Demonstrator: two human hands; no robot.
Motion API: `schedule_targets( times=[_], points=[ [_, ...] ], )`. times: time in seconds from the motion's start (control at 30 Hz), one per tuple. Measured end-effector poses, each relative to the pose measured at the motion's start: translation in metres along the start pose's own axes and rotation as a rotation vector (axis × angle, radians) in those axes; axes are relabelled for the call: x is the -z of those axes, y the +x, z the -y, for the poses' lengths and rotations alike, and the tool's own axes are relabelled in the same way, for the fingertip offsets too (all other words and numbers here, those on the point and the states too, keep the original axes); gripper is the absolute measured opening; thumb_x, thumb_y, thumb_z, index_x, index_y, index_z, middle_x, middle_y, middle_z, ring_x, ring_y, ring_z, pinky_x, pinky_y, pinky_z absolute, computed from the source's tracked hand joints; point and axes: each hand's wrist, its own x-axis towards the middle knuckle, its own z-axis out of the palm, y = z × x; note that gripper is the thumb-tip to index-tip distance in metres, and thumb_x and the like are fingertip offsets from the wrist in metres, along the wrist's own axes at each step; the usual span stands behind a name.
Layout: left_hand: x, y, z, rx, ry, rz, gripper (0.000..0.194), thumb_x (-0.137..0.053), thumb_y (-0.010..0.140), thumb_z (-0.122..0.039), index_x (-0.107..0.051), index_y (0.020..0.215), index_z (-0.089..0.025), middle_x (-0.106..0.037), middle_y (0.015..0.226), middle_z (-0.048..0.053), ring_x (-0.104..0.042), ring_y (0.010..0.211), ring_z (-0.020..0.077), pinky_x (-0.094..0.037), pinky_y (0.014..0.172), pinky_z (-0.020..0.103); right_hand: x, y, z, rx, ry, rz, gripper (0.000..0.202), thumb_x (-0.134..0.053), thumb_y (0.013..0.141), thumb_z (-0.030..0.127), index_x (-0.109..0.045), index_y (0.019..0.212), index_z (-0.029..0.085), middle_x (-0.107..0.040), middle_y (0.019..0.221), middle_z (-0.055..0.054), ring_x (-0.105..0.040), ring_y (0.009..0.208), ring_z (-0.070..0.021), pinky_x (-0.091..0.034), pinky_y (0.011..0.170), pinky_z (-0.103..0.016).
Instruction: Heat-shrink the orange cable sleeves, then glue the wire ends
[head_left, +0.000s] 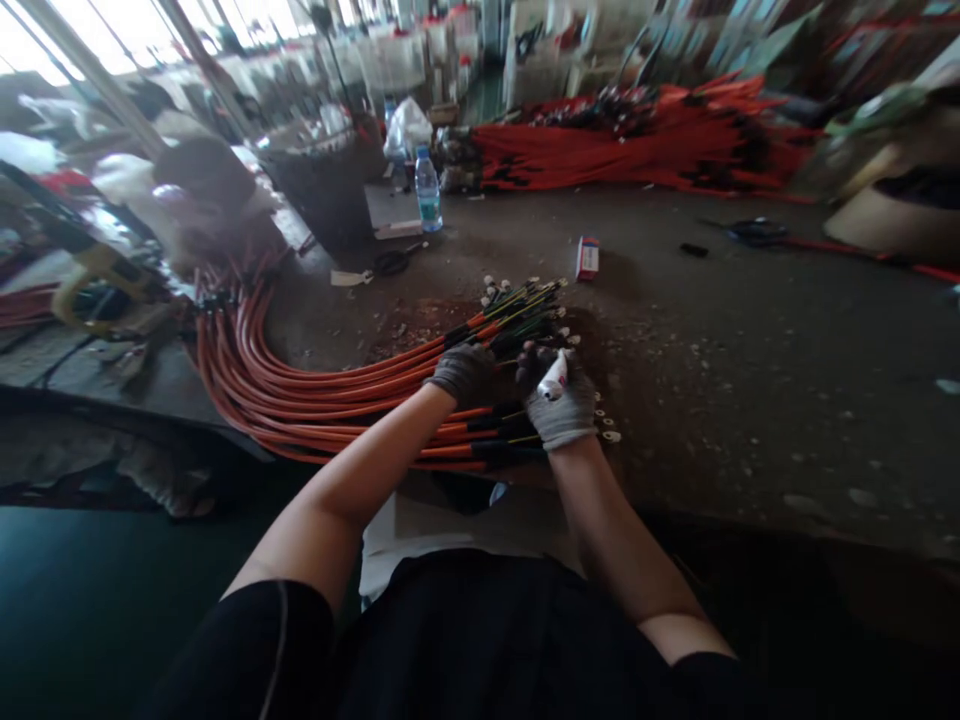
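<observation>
A thick bundle of orange cables point(322, 382) curves across the workbench from the left, its black-sleeved ends carrying pale ring-shaped tips. My left hand point(462, 370), in a grey glove, is closed over the cables near those ends. In my gloved right hand point(564, 412) there is a small white squeeze tube point(553, 377), its rounded end facing me. Dark smudges cover that glove's fingertips, which are close to the cable ends. Some cables pass beneath both hands, and exactly which one the left fingers grip is partly hidden.
A red-and-white small box point(588, 258) and a water bottle point(428, 190) stand beyond the cables. Scissors point(394, 261) lie near a dark bucket point(322, 190). Red cables point(600, 150) are heaped at the back. A yellow-handled tool point(105, 285) is at left.
</observation>
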Motion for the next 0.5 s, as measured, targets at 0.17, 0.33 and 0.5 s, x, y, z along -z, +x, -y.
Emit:
schedule_targets(
  times=[0.17,0.33,0.5],
  points=[
    [0.012,0.014,0.010,0.067,-0.172,-0.115,0.024,-0.061,0.087,-0.029,-0.067,0.096,-0.007,-0.070,0.090,0.015,-0.067,0.087,0.0258,-0.051,0.080,0.036,0.024,0.003,0.008,0.051,0.108,-0.024,0.030,-0.047,0.093,0.041,-0.061,0.073,0.024,-0.071,0.070,0.005,-0.071,0.072,-0.0098,-0.061,0.071,-0.025],
    [0.030,0.000,0.026,0.134,-0.544,-0.425,0.022,-0.047,0.094,-0.025,-0.060,0.106,-0.011,-0.068,0.092,0.006,-0.061,0.078,0.0129,-0.050,0.070,0.022,0.009,-0.017,-0.001,0.026,-0.089,0.223,0.027,-0.069,0.078,0.050,-0.067,0.078,0.023,-0.076,0.099,-0.003,-0.072,0.100,-0.0195,-0.061,0.087,-0.036],
    [0.015,-0.041,0.026,-0.035,-0.817,-0.233,0.023,-0.059,0.086,-0.034,-0.064,0.090,-0.012,-0.066,0.080,0.003,-0.059,0.074,0.0135,-0.051,0.069,0.024,-0.039,-0.014,0.001,0.114,-0.222,0.358,0.033,-0.066,0.081,0.055,-0.071,0.083,0.022,-0.075,0.095,-0.004,-0.071,0.102,-0.0231,-0.058,0.097,-0.044]
  ],
)
